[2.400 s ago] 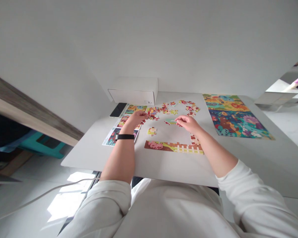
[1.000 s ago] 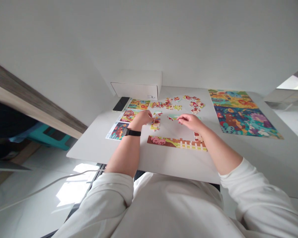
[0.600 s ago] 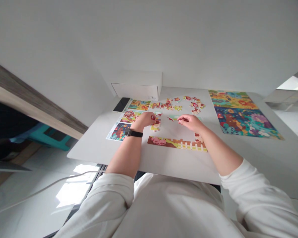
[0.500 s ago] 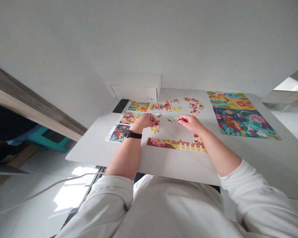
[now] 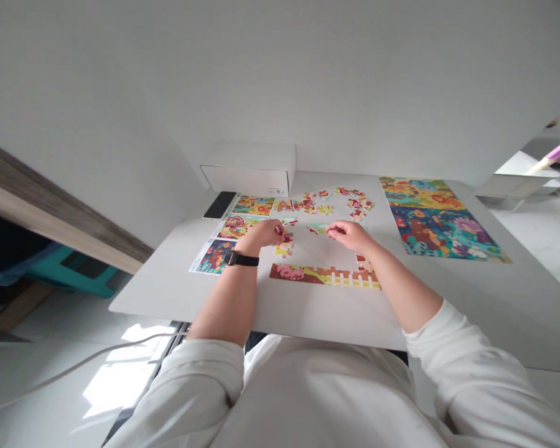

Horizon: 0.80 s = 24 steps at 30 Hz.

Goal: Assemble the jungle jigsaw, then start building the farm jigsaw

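Many red-yellow jigsaw pieces near left fingers and right fingers, grips unclear.

1. The box stands on the table, at the back, left of centre.
2. Before the box's left end lies the phone, with the picture sheet just to its right and extending nearer the person.
3. Right of the box, two groups of loose pieces lie side by side: the left group and the right group.
4. The joined strip lies nearest the person, with the side pieces behind its left end.
5. Between sheet and side pieces is the left hand; the right hand is behind the strip.
6. The poster lies far right.
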Tool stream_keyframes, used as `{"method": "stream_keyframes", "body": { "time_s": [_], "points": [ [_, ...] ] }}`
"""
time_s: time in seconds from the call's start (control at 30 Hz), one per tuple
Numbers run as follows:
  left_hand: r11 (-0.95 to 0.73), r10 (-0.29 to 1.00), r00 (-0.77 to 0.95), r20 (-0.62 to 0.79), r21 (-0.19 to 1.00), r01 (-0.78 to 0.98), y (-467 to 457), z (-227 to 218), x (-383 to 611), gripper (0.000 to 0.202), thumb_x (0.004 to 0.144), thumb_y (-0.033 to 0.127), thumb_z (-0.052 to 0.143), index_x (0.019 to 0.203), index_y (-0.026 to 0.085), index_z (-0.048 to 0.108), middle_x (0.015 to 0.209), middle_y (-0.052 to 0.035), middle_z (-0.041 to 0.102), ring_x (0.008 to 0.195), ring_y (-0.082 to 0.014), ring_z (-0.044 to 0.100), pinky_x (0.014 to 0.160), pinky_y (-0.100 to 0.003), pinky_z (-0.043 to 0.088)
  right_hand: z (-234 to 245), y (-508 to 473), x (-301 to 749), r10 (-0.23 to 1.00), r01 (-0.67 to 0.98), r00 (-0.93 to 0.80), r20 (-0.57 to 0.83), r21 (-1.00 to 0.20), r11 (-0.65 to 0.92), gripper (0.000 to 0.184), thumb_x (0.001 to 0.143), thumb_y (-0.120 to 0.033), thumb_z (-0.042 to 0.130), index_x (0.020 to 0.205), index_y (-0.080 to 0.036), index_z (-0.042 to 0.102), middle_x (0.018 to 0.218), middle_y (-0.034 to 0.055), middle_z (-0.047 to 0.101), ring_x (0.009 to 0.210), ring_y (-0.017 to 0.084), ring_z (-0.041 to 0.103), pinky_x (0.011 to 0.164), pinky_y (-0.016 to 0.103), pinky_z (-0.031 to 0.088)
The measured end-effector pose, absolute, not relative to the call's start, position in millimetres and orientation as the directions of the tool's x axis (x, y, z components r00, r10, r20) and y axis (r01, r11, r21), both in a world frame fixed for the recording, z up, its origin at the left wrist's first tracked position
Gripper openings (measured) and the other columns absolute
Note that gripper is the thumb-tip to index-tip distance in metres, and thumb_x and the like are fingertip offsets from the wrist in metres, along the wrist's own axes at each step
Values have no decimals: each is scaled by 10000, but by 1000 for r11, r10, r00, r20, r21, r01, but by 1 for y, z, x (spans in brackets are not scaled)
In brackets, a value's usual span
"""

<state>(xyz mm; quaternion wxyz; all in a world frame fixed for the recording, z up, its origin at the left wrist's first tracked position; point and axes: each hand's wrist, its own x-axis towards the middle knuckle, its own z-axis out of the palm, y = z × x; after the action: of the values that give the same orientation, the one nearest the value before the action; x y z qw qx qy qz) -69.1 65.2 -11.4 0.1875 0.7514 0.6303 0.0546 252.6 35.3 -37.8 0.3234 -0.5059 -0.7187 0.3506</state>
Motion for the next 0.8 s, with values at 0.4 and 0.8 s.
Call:
{"method": "stream_keyframes", "body": {
  "time_s": [0.4, 0.8],
  "points": [
    [-172, 953, 242, -182, 331, 928, 66, -13, -72, 419, 735, 474, 877, 1075, 255, 767, 1006, -49, 804, 807, -196, 706, 659, -257, 459, -18, 12, 232, 886, 605, -459, 75, -704, 373, 196, 931, -307, 741, 1105, -288, 830, 1042, 36, 831, 920, 224, 754, 864, 344, 564],
    [-239, 941, 302, -155, 330, 913, 65, -11, -72, 449, 700, 399, 915, 1096, 247, 767, 989, -44, 791, 860, -224, 714, 670, -277, 449, -17, -34, 139, 825, 740, -551, 125, -384, 552, 320, 963, -257, 764, 1282, -249, 786, 1251, 127, 755, 1196, 309, 690, 1069, 403, 515]
  ]
}}
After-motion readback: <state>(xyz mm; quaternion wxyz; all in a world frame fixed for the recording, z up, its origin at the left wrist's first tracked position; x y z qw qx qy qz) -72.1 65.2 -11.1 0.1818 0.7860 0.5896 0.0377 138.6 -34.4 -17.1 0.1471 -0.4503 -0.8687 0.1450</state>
